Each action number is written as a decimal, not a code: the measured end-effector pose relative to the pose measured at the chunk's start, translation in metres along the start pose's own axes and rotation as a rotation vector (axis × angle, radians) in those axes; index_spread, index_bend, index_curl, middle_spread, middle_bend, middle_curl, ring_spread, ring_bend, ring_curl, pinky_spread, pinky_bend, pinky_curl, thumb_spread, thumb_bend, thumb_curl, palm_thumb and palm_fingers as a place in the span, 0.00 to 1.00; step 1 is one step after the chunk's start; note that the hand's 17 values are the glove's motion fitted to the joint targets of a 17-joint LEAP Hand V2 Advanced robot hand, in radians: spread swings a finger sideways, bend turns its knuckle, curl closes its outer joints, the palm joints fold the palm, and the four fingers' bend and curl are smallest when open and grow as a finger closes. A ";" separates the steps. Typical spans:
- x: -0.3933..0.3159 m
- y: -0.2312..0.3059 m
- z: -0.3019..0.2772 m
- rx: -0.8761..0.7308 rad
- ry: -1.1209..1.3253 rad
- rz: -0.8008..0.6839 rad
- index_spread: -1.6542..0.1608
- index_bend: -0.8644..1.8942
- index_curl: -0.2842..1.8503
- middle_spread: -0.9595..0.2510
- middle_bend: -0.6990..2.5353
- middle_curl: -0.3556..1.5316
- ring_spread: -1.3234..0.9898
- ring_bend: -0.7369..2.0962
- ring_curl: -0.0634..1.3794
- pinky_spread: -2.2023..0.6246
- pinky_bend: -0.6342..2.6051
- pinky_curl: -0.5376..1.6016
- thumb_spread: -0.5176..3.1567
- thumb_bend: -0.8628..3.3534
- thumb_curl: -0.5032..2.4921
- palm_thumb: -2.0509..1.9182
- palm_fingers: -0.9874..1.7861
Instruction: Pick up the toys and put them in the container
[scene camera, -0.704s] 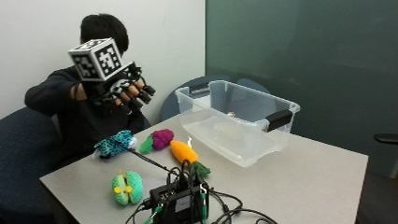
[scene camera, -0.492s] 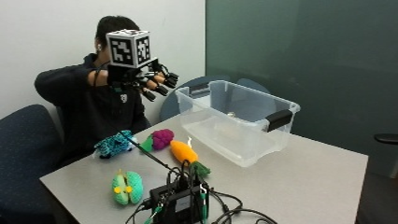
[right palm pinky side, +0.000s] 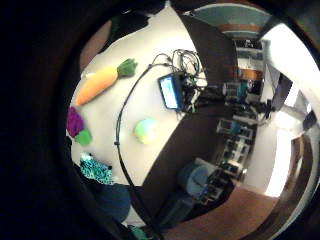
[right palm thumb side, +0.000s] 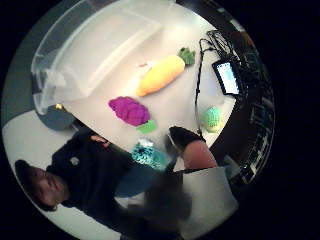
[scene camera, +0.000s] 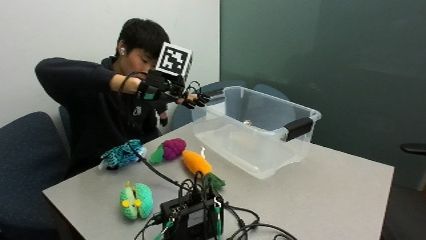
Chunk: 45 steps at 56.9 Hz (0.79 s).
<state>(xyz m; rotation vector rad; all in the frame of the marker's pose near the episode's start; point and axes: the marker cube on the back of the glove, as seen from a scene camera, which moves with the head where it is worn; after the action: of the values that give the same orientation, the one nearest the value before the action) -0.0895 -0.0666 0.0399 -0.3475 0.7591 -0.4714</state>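
Hovering with fingers (scene camera: 197, 101) relaxed, well above the toys (scene camera: 174, 149).

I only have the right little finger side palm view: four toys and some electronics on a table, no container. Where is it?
Observer: The outside view shows a clear container on the table, just beyond the carrot.
Operator: Any toys inside?
Observer: None show inside it in the outside view.
Operator: And the hand?
Observer: The gloved right hand is up in the air beside the container's rim, grip relaxed, holding nothing.
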 end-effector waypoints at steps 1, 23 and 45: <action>-0.001 -0.002 0.002 -0.005 0.009 -0.016 0.78 0.32 0.17 0.78 0.25 0.28 0.55 0.35 0.19 0.77 0.46 0.41 0.47 0.23 0.25 0.59 0.22; -0.003 -0.060 0.064 -0.076 -0.024 -0.312 0.77 0.34 0.18 0.75 0.25 0.28 0.56 0.31 0.20 0.77 0.43 0.40 0.45 0.20 0.27 0.59 0.22; -0.047 -0.116 0.154 -0.004 -0.397 -0.401 0.76 0.36 0.21 0.72 0.26 0.30 0.55 0.31 0.18 0.77 0.39 0.40 0.43 0.19 0.26 0.52 0.28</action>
<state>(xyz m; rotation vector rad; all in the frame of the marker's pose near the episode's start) -0.0403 -0.1194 0.2247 -0.5814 0.3005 -0.7508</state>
